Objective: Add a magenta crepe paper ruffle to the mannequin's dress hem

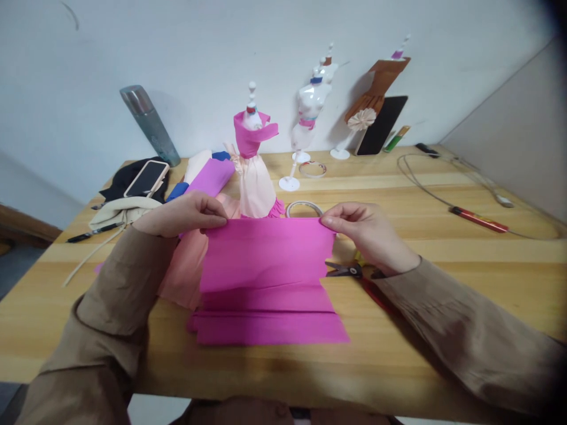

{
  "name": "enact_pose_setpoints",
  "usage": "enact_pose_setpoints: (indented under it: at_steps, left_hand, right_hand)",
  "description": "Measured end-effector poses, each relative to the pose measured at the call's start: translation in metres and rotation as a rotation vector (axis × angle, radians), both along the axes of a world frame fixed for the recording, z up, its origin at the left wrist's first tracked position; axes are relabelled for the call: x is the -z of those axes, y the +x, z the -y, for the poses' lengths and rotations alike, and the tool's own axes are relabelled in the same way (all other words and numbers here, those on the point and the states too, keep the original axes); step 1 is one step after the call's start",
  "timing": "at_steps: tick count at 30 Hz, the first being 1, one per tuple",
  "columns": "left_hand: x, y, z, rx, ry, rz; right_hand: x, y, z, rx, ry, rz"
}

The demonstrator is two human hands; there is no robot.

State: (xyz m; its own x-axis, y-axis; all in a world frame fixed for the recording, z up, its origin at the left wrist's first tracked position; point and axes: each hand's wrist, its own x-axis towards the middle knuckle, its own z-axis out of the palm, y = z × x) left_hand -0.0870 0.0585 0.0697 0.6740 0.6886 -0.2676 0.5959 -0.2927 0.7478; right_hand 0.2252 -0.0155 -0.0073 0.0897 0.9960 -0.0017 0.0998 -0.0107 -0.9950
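A magenta sheet (266,265) hangs between my hands, its top edge stretched straight and its lower part folded over at the wooden table. My left hand (190,213) pinches the sheet's upper left corner. At the upper right corner, my right hand (370,231) pinches it between thumb and fingers. Scissors (345,270) lie just right of the sheet, their handles partly hidden by my right hand and sleeve. Behind the sheet stands a small mannequin in a magenta top and pale peach skirt (257,180). A tape roll (305,208) is partly covered by the sheet's top edge.
White mannequins (310,103) and one in brown (376,85) stand near the wall, by a dark tablet (383,127). A spray can (150,125), phone (147,179) and peach sheets (183,271) are on the left. A cable with a red tube (481,219) lies right.
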Motion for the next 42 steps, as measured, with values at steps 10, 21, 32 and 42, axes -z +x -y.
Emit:
enact_pose_setpoints:
  at_steps: [10,21,32,42]
  left_hand:
    - [0.003,-0.004,-0.004,0.031,0.011,0.016]
    - [0.000,-0.007,-0.003,-0.007,0.060,-0.022]
    - [0.002,-0.003,-0.001,-0.045,0.222,-0.074]
    - [-0.004,0.014,0.015,-0.400,-0.019,-0.042]
  right_hand:
    - [0.001,0.002,-0.002,0.022,0.012,0.033]
    - [0.001,0.010,-0.005,-0.075,-0.033,0.025]
    - [-0.004,0.006,-0.002,-0.095,0.054,0.086]
    - [-0.002,0.004,-0.004,-0.027,0.072,0.085]
